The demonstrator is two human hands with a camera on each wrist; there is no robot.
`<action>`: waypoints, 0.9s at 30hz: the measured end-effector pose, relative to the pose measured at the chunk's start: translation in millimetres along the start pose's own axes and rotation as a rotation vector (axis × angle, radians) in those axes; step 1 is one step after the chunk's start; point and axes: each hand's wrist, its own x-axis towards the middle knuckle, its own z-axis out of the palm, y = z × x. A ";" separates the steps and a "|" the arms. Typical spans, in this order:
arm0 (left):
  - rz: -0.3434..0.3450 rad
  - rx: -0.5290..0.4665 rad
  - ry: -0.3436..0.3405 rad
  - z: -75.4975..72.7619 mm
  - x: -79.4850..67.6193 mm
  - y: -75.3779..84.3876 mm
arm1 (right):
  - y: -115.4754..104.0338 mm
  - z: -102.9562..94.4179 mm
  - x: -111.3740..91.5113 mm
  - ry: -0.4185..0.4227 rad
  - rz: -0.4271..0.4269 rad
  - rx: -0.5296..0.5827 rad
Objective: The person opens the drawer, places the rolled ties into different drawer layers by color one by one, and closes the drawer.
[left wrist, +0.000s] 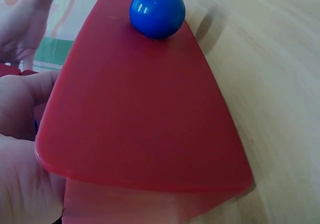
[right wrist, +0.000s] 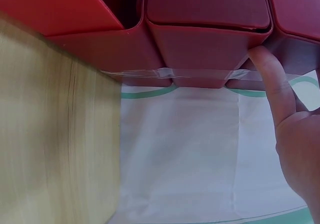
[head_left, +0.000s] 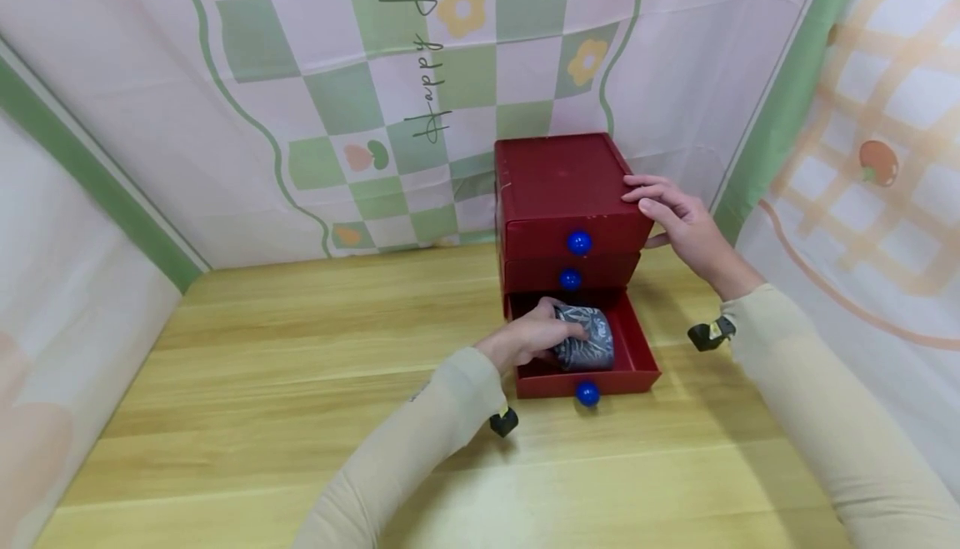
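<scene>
A small dark red drawer cabinet [head_left: 562, 174] stands at the back of the table, its bottom drawer [head_left: 637, 345] pulled out. Inside that drawer is a rolled grey cloth [head_left: 596, 341] with a pale leaf-like pattern. My left hand [head_left: 534, 332] reaches over the drawer's left wall and holds the roll between thumb and fingers. In the left wrist view, the drawer front with its blue knob [left wrist: 157, 11] hides the roll. My right hand [head_left: 690, 228] rests against the cabinet's upper right edge, fingers nearly straight; one finger [right wrist: 275, 81] touches its side in the right wrist view.
The two upper drawers are closed, with blue round knobs [head_left: 579, 242] on their fronts. Clear tape [right wrist: 200, 74] runs along the cabinet's side. A patterned cloth backdrop [head_left: 330, 99] hangs behind the wooden table [head_left: 300, 382], and more cloth hangs at both sides.
</scene>
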 end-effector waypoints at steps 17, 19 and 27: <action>0.005 0.100 0.032 1.3 -5.0 2.9 | -0.6 0.1 -0.7 0.002 0.005 0.008; 0.013 0.156 0.051 1.7 -6.8 5.0 | -0.8 0.1 -0.8 0.001 0.005 0.012; 0.055 0.369 0.089 4.0 -11.8 10.6 | -0.9 0.4 -1.2 -0.002 0.007 0.009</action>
